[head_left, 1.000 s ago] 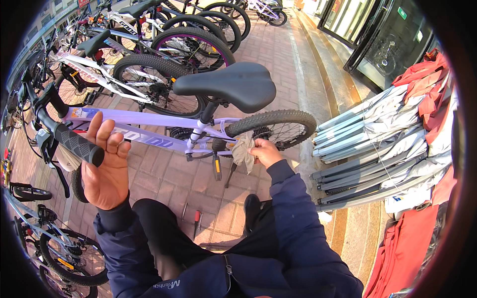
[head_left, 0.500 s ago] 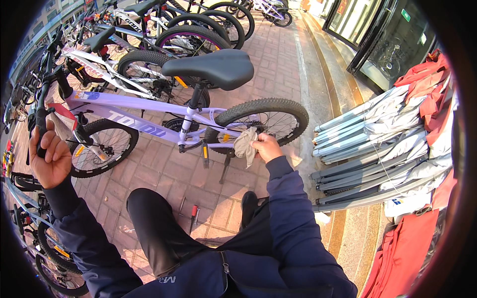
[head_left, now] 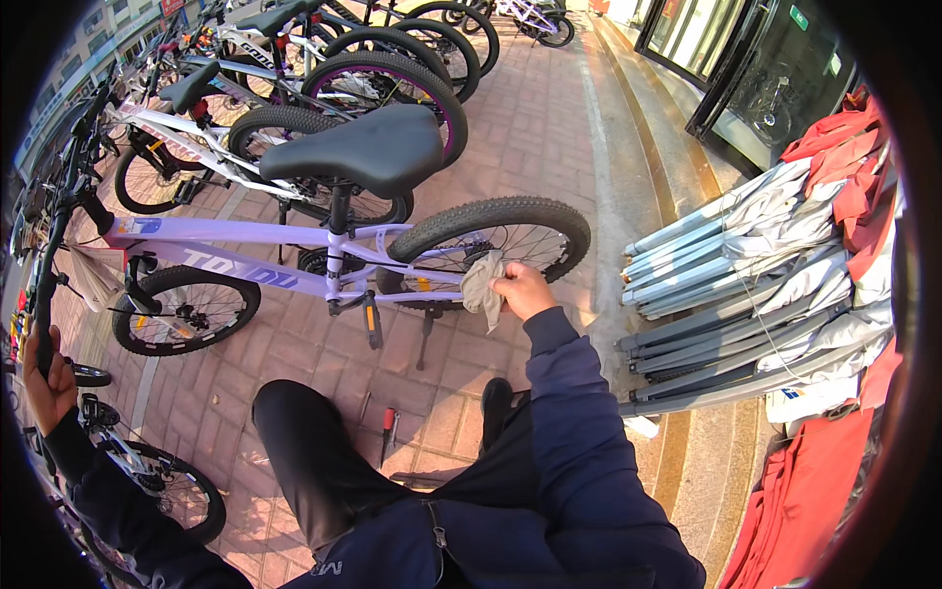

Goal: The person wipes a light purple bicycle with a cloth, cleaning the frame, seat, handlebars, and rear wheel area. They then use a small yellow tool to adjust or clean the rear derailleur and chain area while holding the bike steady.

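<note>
A lilac bicycle (head_left: 226, 257) stands in front of me, tilted, its front wheel at the left and its rear wheel (head_left: 561, 228) at the right. At the far left, my left hand (head_left: 54, 391) is closed round the end of its handlebar (head_left: 42, 329). My right hand (head_left: 526, 293) pinches a crumpled beige cloth (head_left: 482, 285) beside the rear hub, which the cloth partly hides. Above the frame is the black saddle (head_left: 368, 152). The pedal (head_left: 373, 322) and the kickstand (head_left: 424, 342) hang below the frame on my side.
A red-handled screwdriver (head_left: 389, 422) lies on the brick paving near my feet. More bicycles stand close behind the lilac one, including a white bicycle (head_left: 201, 137), and others at lower left. Bundled folded poles (head_left: 702, 339) with red fabric rest on stone steps (head_left: 653, 157) at right.
The lilac bicycle has shifted left, its saddle and handlebar most of all. My left hand has gone left and down with the handlebar. My right hand and the cloth have hardly moved.
</note>
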Tool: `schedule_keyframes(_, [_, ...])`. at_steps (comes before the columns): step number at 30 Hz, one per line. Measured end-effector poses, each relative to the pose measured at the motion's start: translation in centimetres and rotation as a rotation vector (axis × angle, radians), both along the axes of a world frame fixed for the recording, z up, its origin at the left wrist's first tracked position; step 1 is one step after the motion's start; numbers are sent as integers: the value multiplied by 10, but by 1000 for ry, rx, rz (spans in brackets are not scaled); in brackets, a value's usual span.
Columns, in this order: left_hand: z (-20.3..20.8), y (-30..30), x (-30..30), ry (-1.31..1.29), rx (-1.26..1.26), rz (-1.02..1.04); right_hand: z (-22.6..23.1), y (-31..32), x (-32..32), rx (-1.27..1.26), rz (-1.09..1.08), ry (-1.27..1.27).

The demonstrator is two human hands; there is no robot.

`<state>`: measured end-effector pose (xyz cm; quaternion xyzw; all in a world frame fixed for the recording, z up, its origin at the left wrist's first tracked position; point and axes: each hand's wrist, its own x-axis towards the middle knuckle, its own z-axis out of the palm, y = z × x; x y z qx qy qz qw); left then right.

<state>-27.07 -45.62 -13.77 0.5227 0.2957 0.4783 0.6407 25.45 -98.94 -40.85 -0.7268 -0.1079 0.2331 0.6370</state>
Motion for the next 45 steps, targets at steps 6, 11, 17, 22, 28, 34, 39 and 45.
schedule_keyframes(6, [-4,26,-40,116,92,-4,3,11,-2,-36,36,-37])
schedule_keyframes(11, [7,8,-78,306,-34,-61,5,10,1,-64,13,-32])
schedule_keyframes(17, [-15,30,-132,458,33,23,2,-8,17,-79,-74,94])
schedule_keyframes(22, [-55,45,-109,-128,186,-267,-4,-25,36,56,-275,247])
schedule_keyframes(28, [-145,-81,65,-175,-35,195,-20,-26,52,427,-552,318])
schedule_keyframes(34, [-197,-206,284,173,319,-247,-25,23,49,646,-545,529])
schedule_keyframes(39, [-211,-225,385,242,786,124,-19,33,29,497,-323,576])
schedule_keyframes(45, [-213,-213,411,-21,395,-225,-10,16,40,562,-535,471])
